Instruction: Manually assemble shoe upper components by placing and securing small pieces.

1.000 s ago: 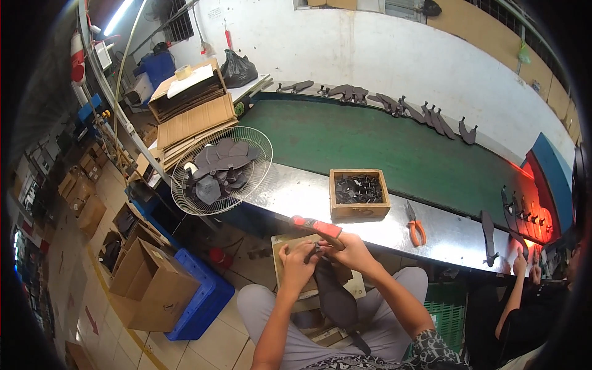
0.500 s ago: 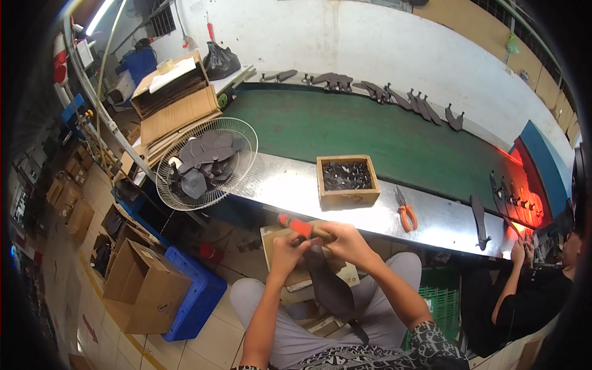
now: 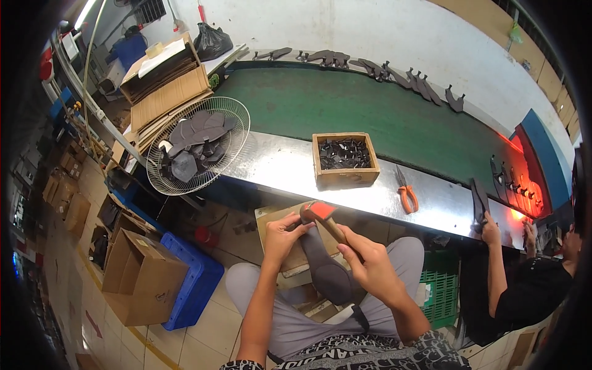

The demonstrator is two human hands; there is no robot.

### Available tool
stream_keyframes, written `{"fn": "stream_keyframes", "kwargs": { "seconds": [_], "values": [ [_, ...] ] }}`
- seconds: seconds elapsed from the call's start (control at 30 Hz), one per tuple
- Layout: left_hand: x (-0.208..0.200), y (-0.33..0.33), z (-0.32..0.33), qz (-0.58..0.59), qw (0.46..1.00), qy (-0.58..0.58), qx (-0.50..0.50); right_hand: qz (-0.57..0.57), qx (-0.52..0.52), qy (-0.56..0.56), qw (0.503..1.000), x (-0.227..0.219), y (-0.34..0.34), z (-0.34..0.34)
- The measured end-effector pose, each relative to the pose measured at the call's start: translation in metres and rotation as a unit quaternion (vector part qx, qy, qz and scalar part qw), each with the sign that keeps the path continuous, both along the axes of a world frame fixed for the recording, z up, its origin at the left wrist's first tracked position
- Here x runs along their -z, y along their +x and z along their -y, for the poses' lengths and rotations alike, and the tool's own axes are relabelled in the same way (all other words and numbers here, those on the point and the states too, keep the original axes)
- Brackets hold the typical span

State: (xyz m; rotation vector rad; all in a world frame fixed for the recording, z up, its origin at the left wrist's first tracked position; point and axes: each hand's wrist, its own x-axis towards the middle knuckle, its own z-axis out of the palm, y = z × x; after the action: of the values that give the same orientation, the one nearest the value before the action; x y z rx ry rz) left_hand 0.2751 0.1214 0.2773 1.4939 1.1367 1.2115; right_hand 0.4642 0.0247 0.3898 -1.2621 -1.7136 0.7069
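A green belt [image 3: 320, 102] borders the silvery counter [image 3: 271, 161]; nearer, a pale block [image 3: 295, 258] sits under the far end of the dark sole-shaped piece [image 3: 327, 268]. A hammer [image 3: 333, 230] is gripped in the right hand's [image 3: 372, 262] curled fingers; the left hand [image 3: 282, 239] pinches the piece's far end, fingers closed

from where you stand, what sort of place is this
Most likely a factory workshop: a long green conveyor belt, a square wooden box of small black pieces and a red-headed, wooden-handled hammer in the right hand suggest it.
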Motion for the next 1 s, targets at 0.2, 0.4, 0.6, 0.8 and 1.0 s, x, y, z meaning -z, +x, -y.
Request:
{"fn": "stream_keyframes", "kwargs": {
  "seconds": [0.2,0.4,0.6,0.8,1.0],
  "values": [
    [0.001,-0.002,0.0,-0.016,0.998,-0.029,0.045,0.015,0.004,0.022,1.0,0.026,0.003,-0.001],
    [0.002,-0.015,0.015,-0.314,0.946,0.068,0.038,0.055,-0.015,0.173,0.983,-0.045,0.009,0.012],
    [-0.009,-0.007,0.015,-0.312,0.949,0.022,0.035,0.106,-0.016,0.07,0.992,0.031,0.006,-0.003],
    [-0.014,-0.008,0.02,-0.348,0.935,0.067,0.007,0.03,-0.008,0.126,0.992,-0.018,0.013,0.024],
    [-0.001,-0.001,0.025,-0.358,0.914,0.18,-0.062,-0.006,0.029,0.009,1.0,-0.006,0.017,0.005]
  ]
}}
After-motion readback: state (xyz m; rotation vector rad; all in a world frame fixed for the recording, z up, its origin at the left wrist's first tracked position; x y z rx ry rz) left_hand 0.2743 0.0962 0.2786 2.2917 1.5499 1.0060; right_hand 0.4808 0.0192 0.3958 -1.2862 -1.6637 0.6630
